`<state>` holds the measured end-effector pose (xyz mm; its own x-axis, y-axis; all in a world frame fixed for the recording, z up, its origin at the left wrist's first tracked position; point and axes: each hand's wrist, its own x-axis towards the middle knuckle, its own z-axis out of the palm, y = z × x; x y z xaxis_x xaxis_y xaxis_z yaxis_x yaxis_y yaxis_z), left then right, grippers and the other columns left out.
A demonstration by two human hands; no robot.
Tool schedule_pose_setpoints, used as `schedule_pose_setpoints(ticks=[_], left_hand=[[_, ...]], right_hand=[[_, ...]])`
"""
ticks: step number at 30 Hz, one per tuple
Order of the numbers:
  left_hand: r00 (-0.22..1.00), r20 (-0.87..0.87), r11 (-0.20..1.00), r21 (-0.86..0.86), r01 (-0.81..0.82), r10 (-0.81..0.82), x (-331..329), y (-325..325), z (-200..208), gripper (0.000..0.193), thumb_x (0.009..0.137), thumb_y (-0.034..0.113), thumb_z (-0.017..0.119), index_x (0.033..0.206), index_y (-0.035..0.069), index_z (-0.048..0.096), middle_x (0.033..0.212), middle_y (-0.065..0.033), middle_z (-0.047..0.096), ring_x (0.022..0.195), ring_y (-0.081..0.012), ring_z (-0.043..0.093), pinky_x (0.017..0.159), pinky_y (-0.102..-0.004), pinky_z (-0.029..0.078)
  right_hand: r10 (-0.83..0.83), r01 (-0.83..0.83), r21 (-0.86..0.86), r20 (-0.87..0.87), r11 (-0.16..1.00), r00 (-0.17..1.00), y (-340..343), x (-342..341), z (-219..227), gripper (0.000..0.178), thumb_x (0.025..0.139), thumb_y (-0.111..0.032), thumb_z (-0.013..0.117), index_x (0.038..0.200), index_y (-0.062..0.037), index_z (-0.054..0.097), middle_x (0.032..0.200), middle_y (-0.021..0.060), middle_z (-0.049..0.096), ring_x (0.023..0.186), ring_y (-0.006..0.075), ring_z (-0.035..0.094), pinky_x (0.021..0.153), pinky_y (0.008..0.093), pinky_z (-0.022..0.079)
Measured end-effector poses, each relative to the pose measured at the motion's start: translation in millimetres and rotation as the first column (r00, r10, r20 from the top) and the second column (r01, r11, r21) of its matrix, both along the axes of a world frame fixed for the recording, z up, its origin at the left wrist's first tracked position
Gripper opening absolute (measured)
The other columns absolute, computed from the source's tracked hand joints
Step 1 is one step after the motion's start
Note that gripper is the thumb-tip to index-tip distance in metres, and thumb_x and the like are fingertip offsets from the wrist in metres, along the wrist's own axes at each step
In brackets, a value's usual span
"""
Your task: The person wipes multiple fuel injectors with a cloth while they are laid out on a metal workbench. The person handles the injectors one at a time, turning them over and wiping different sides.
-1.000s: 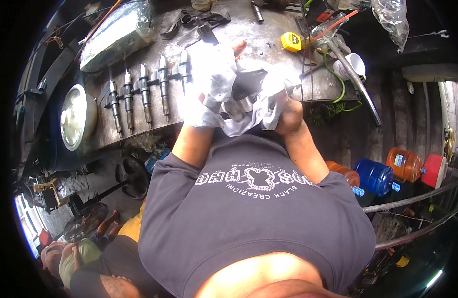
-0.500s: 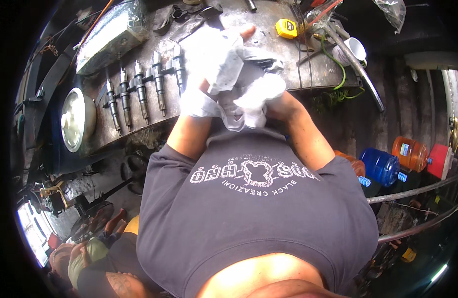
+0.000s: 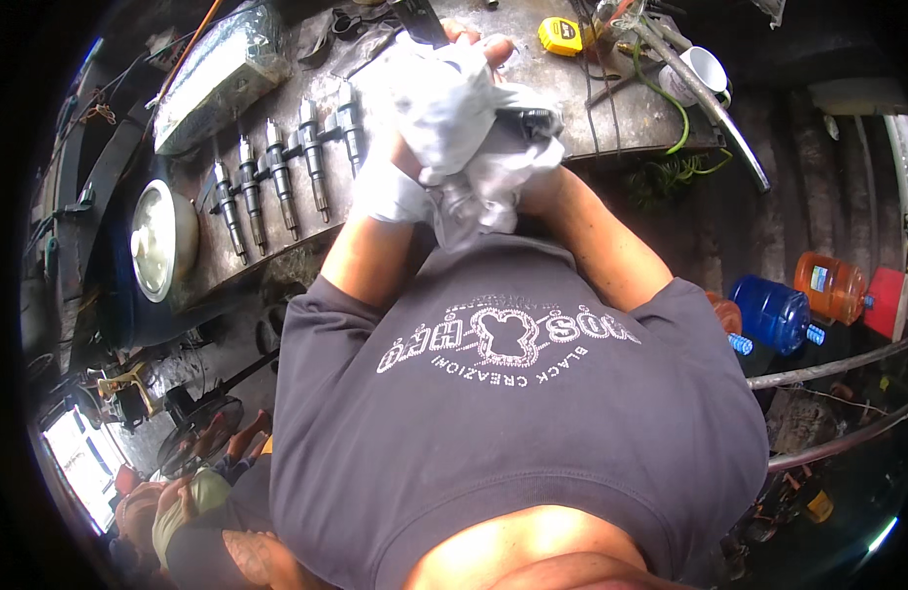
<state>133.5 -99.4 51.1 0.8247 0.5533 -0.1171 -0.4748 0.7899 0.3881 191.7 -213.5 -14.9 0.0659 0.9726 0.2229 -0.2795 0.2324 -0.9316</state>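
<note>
My left hand (image 3: 415, 128) is closed in bunched white fabric above the bench edge. Bare fingertips stick out of the fabric at its far end. White cloth (image 3: 484, 192) hangs in folds between my hands, and I cannot tell where glove ends and rag begins. Just right of it, my right hand (image 3: 538, 182) is closed on the cloth, its fingers mostly covered. A dark metal part (image 3: 526, 120) shows between the hands, largely wrapped and hidden. Left of my hands, several fuel injectors (image 3: 280, 177) lie side by side on the metal bench (image 3: 213, 265).
A plastic-wrapped box (image 3: 218, 88) and a metal bowl (image 3: 157, 241) are on the left. Beyond my hands lie a black flat object (image 3: 418, 22) and a yellow tape measure (image 3: 560, 36). A pipe (image 3: 710, 118) overhangs the right edge beside a white mug (image 3: 705, 71). People sit at lower left.
My hands have shifted slightly, still bunching the white cloth together. The black flat object now shows beyond my left hand. The whole view has turned a little.
</note>
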Motion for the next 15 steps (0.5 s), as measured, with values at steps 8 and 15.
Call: schedule_pose_setpoints(ticks=[8, 15], left_hand=[[0.994, -0.077, 0.787, 0.616, -0.011, 0.074, 4, 8, -13, 0.012, 0.084, 0.001, 0.061, 0.090, 0.005, 0.052, 0.078, -0.0051, 0.055, 0.068, -0.0138, 0.059, 0.069, -0.0281, 0.053], [0.878, -0.341, 0.253, 0.931, 0.265, 0.335, 10, -6, 9, 0.030, 0.077, 0.021, 0.066, 0.093, -0.003, 0.058, 0.085, -0.0081, 0.063, 0.079, -0.0140, 0.061, 0.066, -0.0298, 0.050]], right_hand=[[-0.430, 0.457, 0.066, 0.478, 0.887, 0.766, 10, -12, -1, 0.047, 0.075, -0.013, 0.069, 0.117, -0.0030, 0.052, 0.113, 0.0100, 0.059, 0.099, 0.0165, 0.057, 0.083, 0.0302, 0.048], [-0.214, 0.086, -0.328, -0.376, 0.941, 0.901, -2, -15, -19, 0.024, 0.077, -0.006, 0.059, 0.101, -0.0015, 0.058, 0.094, 0.0091, 0.061, 0.084, 0.0185, 0.061, 0.073, 0.0322, 0.051]])
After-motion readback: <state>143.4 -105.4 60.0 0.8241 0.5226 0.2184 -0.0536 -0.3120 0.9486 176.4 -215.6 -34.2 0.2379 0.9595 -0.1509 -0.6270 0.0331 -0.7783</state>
